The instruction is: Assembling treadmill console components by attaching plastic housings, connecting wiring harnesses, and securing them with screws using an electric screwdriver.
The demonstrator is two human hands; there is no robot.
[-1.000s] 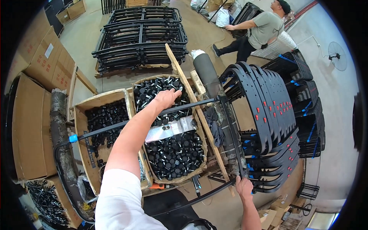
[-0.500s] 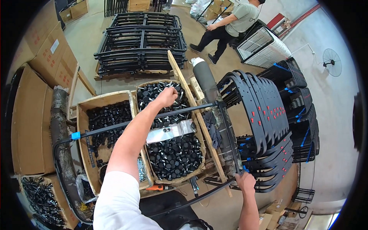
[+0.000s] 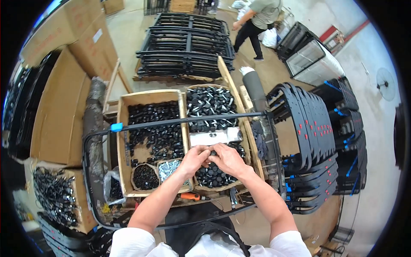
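Note:
My left hand point(image 3: 196, 160) and my right hand point(image 3: 229, 160) meet above the right-hand box, fingers pinched together. Between their fingertips shows a small black part point(image 3: 212, 153), mostly hidden; it resembles the round-headed black screws point(image 3: 210, 176) heaped in the box below. A black tubular metal frame point(image 3: 158, 124) with blue tape point(image 3: 116, 127) on one corner lies across the boxes. Both forearms pass over its near bar, and neither hand grips it. A flat silvery plate point(image 3: 209, 137) divides the screws just beyond my fingers.
The left box point(image 3: 121, 147) holds small black parts, plus small containers of black pieces point(image 3: 145, 177) and silver bolts point(image 3: 167, 169). An orange-handled tool point(image 3: 191, 196) lies near me. Curved black panels point(image 3: 306, 109) stand stacked right. Beyond are piled frames point(image 3: 184, 47) and a walking person point(image 3: 259, 21).
My left hand has drawn back from the far screws to meet my right hand, which has let go of the frame's near right corner. The view has shifted, and the person has walked farther off.

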